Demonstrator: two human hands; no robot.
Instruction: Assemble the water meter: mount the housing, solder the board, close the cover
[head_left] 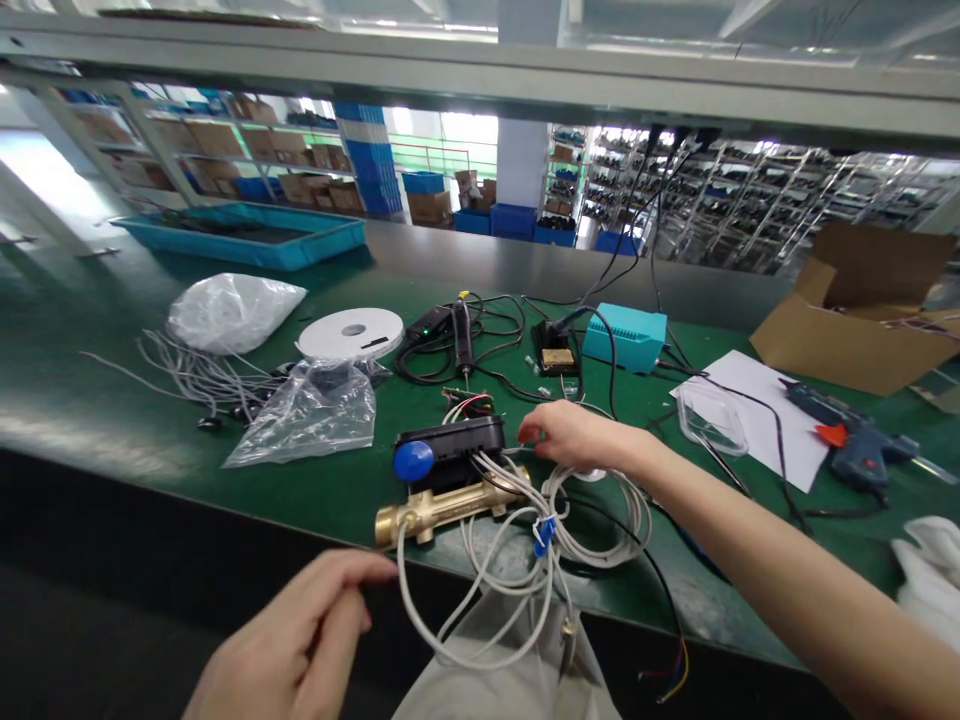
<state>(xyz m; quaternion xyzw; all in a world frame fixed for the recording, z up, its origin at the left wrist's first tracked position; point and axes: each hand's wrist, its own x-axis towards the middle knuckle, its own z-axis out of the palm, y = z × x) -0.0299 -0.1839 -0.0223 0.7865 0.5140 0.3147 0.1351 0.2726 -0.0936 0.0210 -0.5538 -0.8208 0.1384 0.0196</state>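
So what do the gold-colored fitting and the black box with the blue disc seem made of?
The gold-colored fitting is likely brass: yellowish, satiny metallic sheen. The black box is probably semi-matte plastic: rounded edges, soft highlights.

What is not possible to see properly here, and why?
In the head view:
Left hand: wrist cut off by the bottom edge.
Right hand: its own fingers hide whether it grips anything.
Cardboard box: its front wall hides most of the inside.
White crumpled item: cut off by the right edge.
Background goods: too small and blurred to name.
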